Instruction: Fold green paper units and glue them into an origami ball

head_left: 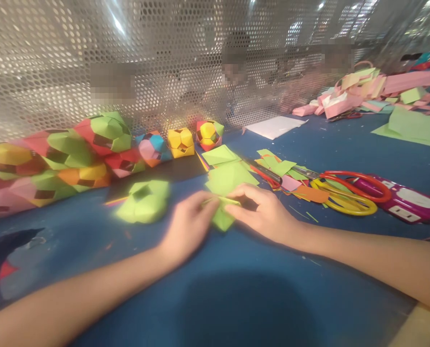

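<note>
A blue bench (243,270) is spread across the frame, with many-coloured folded-paper balls (65,156) piled at the left. Yellow-handled scissors (323,189) are laid right of centre. By the left hand (192,221) and the right hand (265,209), both closed at the fingertips, a small folded green paper (224,220) is pinched just below the frame's centre.

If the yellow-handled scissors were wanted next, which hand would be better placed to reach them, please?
Probably the right hand: it is nearer the yellow-handled scissors, while the left hand is farther away. Both hold the folded green paper.
</note>
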A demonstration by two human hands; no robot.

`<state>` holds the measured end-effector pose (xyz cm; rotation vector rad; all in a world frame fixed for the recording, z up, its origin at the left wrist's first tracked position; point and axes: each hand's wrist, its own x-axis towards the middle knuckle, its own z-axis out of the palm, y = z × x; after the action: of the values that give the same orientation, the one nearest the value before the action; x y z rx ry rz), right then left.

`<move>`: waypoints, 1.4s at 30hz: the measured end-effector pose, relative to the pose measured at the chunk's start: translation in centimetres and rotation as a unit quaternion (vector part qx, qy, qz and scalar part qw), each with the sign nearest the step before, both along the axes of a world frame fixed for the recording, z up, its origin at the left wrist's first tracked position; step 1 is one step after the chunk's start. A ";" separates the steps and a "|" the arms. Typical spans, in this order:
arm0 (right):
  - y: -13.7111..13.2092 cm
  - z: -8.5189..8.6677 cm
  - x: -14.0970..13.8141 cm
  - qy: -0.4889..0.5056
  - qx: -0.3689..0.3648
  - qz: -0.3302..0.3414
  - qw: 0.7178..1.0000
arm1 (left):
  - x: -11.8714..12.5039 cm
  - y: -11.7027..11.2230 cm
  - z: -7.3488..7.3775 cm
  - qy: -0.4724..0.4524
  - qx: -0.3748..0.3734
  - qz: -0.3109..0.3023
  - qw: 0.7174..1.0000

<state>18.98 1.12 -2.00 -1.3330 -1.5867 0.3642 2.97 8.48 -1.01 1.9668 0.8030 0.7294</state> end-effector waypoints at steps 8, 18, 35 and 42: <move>0.1 0.1 0.0 0.021 -0.037 -0.011 0.999 | -0.2 0.5 -0.5 -0.023 -0.032 0.019 0.999; 0.2 -0.1 0.0 -0.005 -0.025 -0.022 0.999 | 0.1 0.3 -0.3 0.022 -0.048 -0.046 0.998; 0.1 0.2 0.2 0.040 -0.033 -0.003 0.999 | 0.1 0.6 -0.4 0.045 -0.057 -0.063 0.995; 0.1 0.2 0.3 0.025 0.001 0.008 1.000 | 0.1 0.7 -0.5 0.059 -0.062 -0.077 0.993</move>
<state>19.28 1.18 -1.77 -1.3002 -1.5572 0.4032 3.06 9.18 -1.51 1.9489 0.7389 0.4645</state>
